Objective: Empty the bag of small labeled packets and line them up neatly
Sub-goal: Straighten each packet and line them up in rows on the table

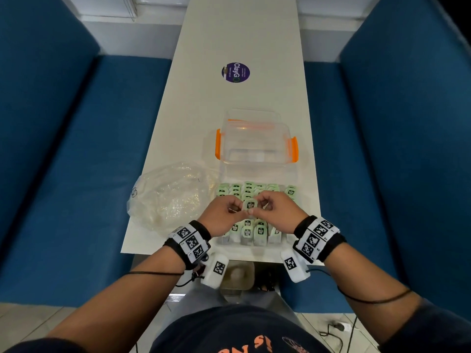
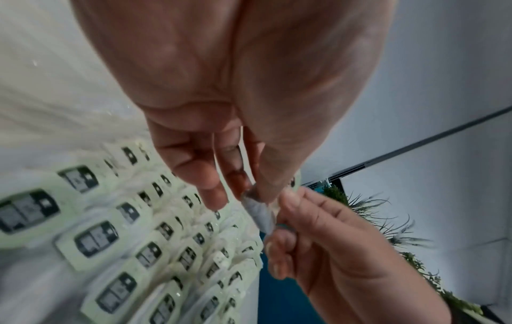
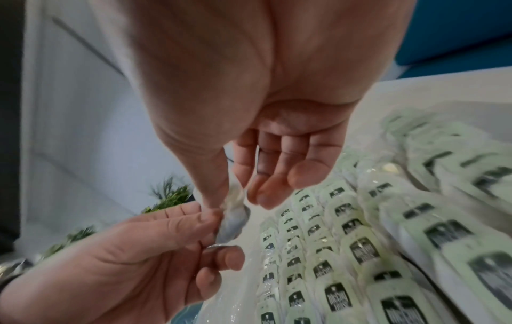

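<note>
The crumpled clear plastic bag (image 1: 168, 200) lies slack on the white counter (image 1: 237, 98), looks emptied. Left hand (image 1: 224, 215) and right hand (image 1: 275, 212) both pinch one pale-green labeled packet (image 1: 249, 205) above the rows of packets (image 1: 254, 231). Next, I'd guess, it needs a gap and squaring up.

- Table (image 1: 229, 34): smooth, matt off-white laminate-like top.
- Bag (image 1: 168, 197): thin clear plastic film, crinkled and glossy with small highlights.
- Packets (image 1: 260, 231): pale green printed labels under shiny clear plastic wrap; glints show in the right wrist view (image 3: 332, 269).
- Held packet (image 1: 249, 205): the same glossy wrap; its underside looks grey and smooth (image 2: 259, 213).
- Container (image 1: 256, 141): rigid transparent plastic, glossy, with opaque orange plastic clips.
- Benches (image 1: 76, 161): blue, matt, cloth-like upholstery.
- Round sticker (image 1: 235, 72): smooth printed purple surface.
</note>
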